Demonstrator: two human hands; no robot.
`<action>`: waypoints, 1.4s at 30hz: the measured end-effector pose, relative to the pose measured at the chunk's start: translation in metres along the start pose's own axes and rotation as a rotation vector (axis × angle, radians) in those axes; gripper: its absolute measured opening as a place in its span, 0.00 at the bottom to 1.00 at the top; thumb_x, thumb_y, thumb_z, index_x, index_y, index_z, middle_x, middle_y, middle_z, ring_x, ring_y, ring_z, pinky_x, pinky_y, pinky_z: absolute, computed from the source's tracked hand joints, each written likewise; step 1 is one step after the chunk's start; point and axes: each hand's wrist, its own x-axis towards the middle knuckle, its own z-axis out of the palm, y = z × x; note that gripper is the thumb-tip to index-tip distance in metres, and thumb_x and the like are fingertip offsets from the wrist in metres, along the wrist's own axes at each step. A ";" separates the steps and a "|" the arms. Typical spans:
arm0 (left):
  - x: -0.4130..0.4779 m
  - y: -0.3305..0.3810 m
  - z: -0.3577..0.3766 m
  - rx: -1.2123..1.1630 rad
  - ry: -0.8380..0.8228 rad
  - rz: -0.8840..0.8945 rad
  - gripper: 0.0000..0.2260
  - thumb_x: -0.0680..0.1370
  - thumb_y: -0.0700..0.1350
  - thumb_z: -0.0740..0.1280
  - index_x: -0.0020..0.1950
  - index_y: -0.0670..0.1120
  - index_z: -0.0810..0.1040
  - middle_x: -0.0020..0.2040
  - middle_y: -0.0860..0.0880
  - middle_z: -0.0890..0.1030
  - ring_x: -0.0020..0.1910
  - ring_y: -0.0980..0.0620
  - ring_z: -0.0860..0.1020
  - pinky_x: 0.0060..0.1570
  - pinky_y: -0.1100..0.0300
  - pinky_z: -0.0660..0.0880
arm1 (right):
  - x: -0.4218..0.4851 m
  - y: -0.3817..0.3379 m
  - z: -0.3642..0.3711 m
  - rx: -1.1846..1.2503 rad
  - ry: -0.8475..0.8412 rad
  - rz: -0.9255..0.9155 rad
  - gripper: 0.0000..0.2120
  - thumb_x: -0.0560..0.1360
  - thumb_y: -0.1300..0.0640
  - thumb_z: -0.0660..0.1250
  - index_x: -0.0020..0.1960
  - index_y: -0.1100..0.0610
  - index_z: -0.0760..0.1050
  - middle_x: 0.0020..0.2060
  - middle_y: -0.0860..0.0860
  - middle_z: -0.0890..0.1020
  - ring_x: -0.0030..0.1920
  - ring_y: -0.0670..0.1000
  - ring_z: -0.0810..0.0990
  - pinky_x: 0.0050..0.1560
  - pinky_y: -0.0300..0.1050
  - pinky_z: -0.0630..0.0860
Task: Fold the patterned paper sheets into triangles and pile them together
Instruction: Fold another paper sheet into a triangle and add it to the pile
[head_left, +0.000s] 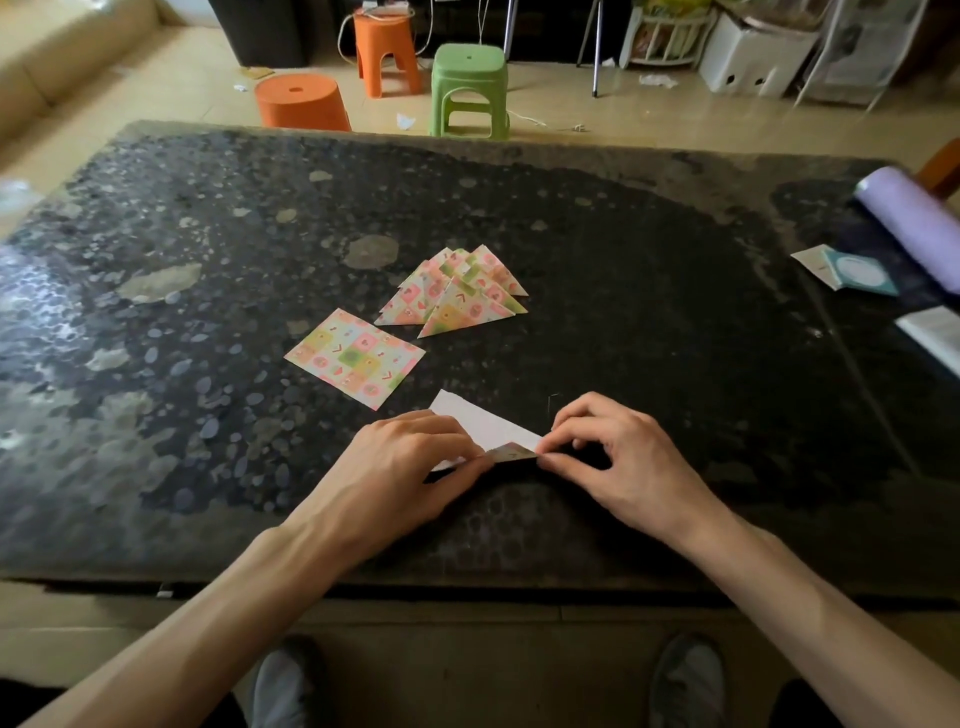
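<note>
A paper sheet (480, 423) lies white side up near the table's front edge, its near corner turned over so the pattern shows. My left hand (410, 457) covers the sheet's left part and pinches the turned corner from the left. My right hand (618, 462) pinches the same corner from the right with thumb and forefinger. A flat square patterned sheet (356, 357) lies behind and to the left. Further back sits a pile of several folded patterned triangles (457, 293).
The dark speckled table (649, 312) carries a lilac roll (914, 223), a teal and white packet (852, 273) and a white booklet (935, 332) at the right edge. Beyond the table stand two orange stools (304, 104) and a green stool (469, 91).
</note>
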 end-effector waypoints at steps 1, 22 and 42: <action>0.000 0.000 0.000 -0.012 -0.009 -0.016 0.14 0.83 0.57 0.64 0.50 0.53 0.86 0.49 0.59 0.83 0.49 0.60 0.80 0.44 0.58 0.78 | 0.001 0.001 0.000 0.007 0.007 0.005 0.04 0.75 0.44 0.74 0.49 0.42 0.85 0.50 0.37 0.78 0.50 0.41 0.78 0.50 0.38 0.76; 0.013 -0.013 0.013 0.088 0.031 -0.292 0.19 0.82 0.62 0.61 0.38 0.53 0.77 0.34 0.57 0.76 0.39 0.56 0.75 0.51 0.50 0.73 | 0.021 -0.002 0.004 -0.128 -0.115 0.048 0.08 0.81 0.40 0.63 0.52 0.43 0.75 0.50 0.40 0.72 0.53 0.41 0.73 0.52 0.46 0.78; 0.013 -0.015 0.017 0.141 0.095 -0.295 0.12 0.78 0.59 0.69 0.41 0.54 0.73 0.36 0.57 0.74 0.39 0.55 0.74 0.51 0.52 0.73 | 0.023 -0.008 0.020 -0.223 -0.004 0.112 0.15 0.79 0.32 0.60 0.48 0.43 0.71 0.47 0.41 0.71 0.50 0.41 0.72 0.43 0.45 0.77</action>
